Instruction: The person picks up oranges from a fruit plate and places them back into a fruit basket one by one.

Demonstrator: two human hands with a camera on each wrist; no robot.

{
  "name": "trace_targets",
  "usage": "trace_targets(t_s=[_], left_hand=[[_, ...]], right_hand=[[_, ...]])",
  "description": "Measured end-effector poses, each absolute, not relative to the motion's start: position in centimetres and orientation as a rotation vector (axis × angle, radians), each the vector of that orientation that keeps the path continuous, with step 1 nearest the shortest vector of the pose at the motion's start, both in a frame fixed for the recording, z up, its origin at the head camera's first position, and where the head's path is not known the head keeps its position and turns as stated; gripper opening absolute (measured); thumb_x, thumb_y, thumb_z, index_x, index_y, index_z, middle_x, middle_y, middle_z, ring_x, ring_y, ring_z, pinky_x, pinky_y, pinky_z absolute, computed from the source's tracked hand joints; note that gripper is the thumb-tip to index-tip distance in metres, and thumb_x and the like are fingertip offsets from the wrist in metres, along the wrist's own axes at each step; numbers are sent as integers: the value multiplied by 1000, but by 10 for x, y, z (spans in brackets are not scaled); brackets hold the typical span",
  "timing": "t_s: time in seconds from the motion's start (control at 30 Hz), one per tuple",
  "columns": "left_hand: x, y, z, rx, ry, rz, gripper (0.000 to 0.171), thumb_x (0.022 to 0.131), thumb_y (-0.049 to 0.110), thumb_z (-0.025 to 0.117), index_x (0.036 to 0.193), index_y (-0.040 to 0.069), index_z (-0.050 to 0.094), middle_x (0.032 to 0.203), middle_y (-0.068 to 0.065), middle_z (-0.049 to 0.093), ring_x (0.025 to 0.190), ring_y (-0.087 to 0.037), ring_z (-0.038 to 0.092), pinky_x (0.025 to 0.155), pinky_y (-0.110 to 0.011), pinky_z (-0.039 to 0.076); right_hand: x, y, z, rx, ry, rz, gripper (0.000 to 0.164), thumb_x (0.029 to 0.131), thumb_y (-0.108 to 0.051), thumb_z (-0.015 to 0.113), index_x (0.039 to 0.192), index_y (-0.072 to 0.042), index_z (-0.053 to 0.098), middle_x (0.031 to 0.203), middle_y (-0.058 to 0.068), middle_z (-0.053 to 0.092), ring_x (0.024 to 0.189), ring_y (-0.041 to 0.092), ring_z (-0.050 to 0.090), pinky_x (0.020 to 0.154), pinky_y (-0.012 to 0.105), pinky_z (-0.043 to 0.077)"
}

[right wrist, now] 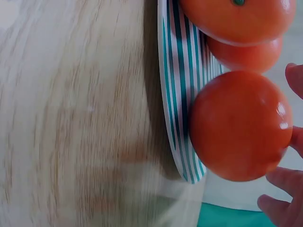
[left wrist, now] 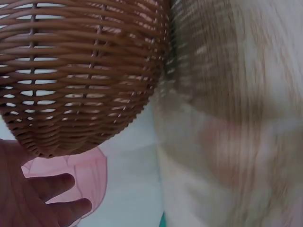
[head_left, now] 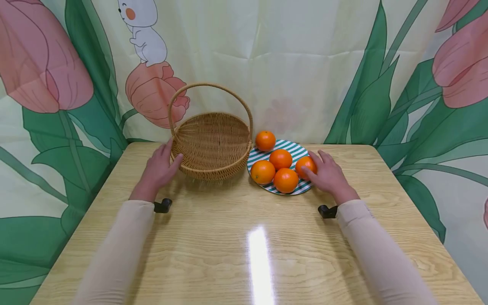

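Tulip-print curtain (head_left: 297, 72) hanging behind wood-grain table (head_left: 213, 245), left hand (head_left: 158, 169) resting outspread against basket (head_left: 213, 146) centre-left, right hand (head_left: 329, 174) touching orange (head_left: 303, 165) centre-right, fingers parted

We have the wicker basket (head_left: 213, 140) at the back of the tabletop (head_left: 206, 237), just left of the plate (head_left: 294, 149), with the curtain (head_left: 289, 63) behind both. On the plate we count five oranges (head_left: 280, 159): one back left, one central, one right, two toward the front.
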State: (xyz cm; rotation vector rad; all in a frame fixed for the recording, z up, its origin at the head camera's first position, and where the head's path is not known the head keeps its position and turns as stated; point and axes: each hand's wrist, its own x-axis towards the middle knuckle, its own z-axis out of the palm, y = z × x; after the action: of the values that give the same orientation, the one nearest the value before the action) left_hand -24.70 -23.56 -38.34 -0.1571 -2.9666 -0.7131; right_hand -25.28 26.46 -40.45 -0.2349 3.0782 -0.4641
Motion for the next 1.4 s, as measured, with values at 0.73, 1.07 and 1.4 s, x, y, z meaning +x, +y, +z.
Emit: trace_targets(t_s=[0.73, 1.07, 1.4], left_hand=[[-253, -213, -411, -71, -2620, -1423, 64, 101, 42, 32, 155, 37, -3, 161, -15, 19, 143, -40, 28, 113, -61, 26], [-254, -206, -418, -29, -2470, -1617, 63, 102, 30, 34, 155, 34, 1, 160, -14, 19, 141, -38, 33, 110, -58, 32], [-251, -204, -420, 69, -2392, -1621, 61, 101, 34, 34, 156, 32, 7, 162, -9, 17, 145, -32, 26, 116, -53, 24]], right_hand=[[-253, 257, -411, -195, 2988, -707, 71, 98, -45, 48, 155, -13, 19, 156, 26, 17, 133, 50, 33, 107, 66, 31], [-252, 251, -402, -228, 3117, -742, 69, 96, -40, 54, 153, -14, 25, 156, 25, 19, 128, 52, 38, 100, 68, 36], [-250, 228, -382, -394, 3274, -818, 65, 95, -36, 58, 150, -14, 32, 153, 23, 25, 127, 50, 42, 100, 66, 39]])
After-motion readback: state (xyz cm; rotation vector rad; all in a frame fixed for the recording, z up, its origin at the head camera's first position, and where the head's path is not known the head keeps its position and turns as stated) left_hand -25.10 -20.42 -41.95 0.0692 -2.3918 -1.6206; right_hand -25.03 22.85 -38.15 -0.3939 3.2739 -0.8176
